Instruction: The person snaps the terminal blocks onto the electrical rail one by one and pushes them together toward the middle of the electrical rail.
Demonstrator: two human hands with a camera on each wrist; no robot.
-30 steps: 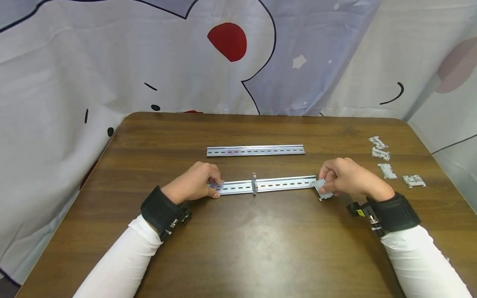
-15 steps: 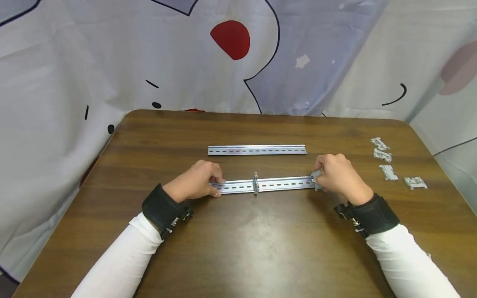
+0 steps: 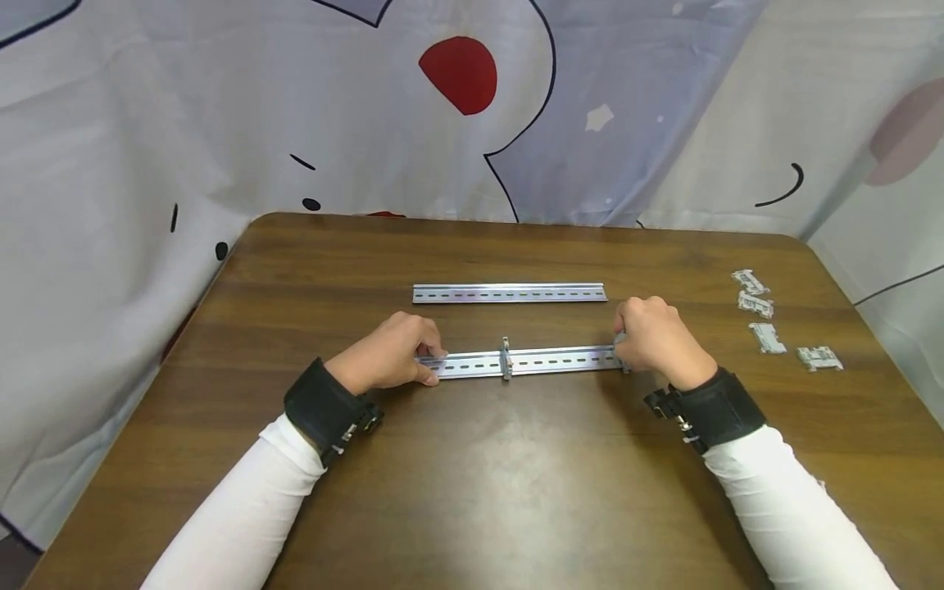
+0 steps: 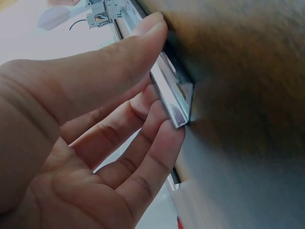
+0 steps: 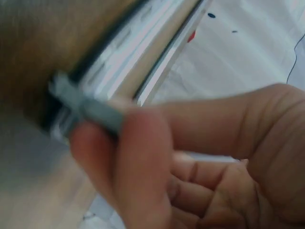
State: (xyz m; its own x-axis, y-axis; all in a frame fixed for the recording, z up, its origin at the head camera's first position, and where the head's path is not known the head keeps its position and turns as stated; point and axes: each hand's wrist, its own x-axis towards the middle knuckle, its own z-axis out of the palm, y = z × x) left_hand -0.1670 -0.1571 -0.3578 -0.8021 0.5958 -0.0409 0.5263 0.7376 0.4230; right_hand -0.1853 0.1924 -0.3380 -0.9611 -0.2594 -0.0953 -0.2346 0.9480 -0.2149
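Note:
A slotted metal DIN rail [image 3: 560, 360] lies crosswise on the wooden table. My left hand [image 3: 394, 352] holds its left end, thumb on the near edge and fingers along the far edge, as the left wrist view shows. One grey terminal block [image 3: 506, 359] stands upright across the rail near its middle. At the rail's right end, my right hand [image 3: 660, 344] pinches another grey terminal block [image 5: 97, 110] between thumb and fingers. In the blurred right wrist view that block sits across the rail end; whether it is clipped on, I cannot tell. My fingers mostly cover it in the head view.
Behind, a second DIN rail [image 3: 509, 293] lies roughly parallel to the held one. Several loose terminal blocks lie flat on the right side, among them one [image 3: 819, 358] farthest right. A printed cloth [image 3: 332, 106] hangs behind the table [image 3: 472, 483].
My right hand has moved left, bringing its terminal block from flat beside the rail's right end to upright over that end. My left hand keeps its hold on the rail.

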